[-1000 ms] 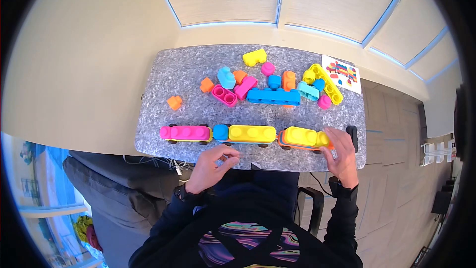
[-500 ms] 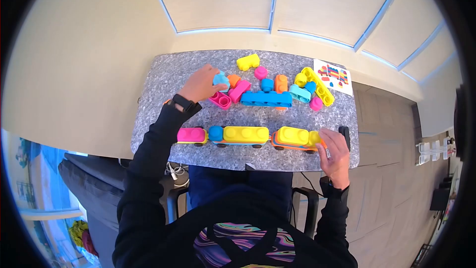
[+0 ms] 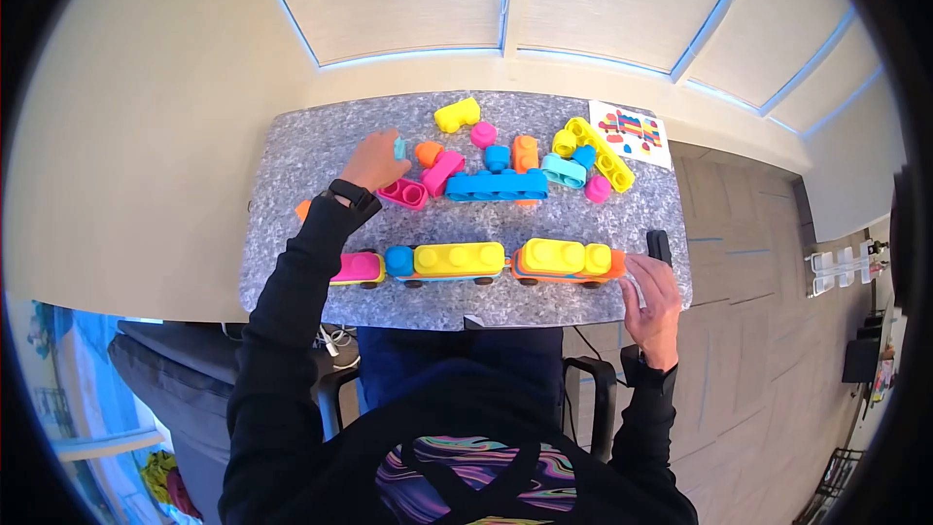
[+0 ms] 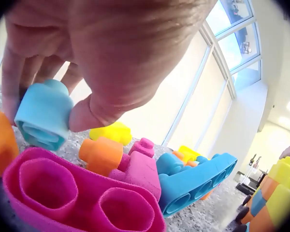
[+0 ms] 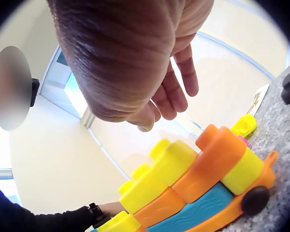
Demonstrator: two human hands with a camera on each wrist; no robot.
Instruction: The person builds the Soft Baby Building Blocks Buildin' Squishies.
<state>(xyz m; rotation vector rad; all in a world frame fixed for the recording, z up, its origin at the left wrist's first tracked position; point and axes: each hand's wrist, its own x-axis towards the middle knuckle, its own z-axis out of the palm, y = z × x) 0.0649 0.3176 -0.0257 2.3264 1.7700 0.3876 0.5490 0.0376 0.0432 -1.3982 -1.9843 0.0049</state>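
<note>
At the back left of the table my left hand [image 3: 375, 161] pinches a light blue block [image 4: 46, 113] between thumb and fingers. The block stands tilted behind a pink two-hole block [image 4: 82, 193], close over the tabletop. My right hand [image 3: 653, 303] is beside the right end of a block train, its fingers straight and loosely spread with nothing between them. The train's right car [image 3: 564, 258] carries yellow and orange blocks. To its left stand the middle car [image 3: 457, 260], topped with yellow and blue, and a pink-topped car [image 3: 360, 267], partly hidden by my left sleeve.
Loose blocks lie across the back of the table [image 3: 292, 151], among them a long blue block [image 3: 498, 187] and a long yellow one [image 3: 607, 160]. A picture card [image 3: 630, 134] lies at the back right corner. A black object [image 3: 659, 247] sits near the right edge.
My left hand has reached from the front edge to the back left, grasped the light blue block and shifted it leftward. My right hand has come off the right car to beside it.
</note>
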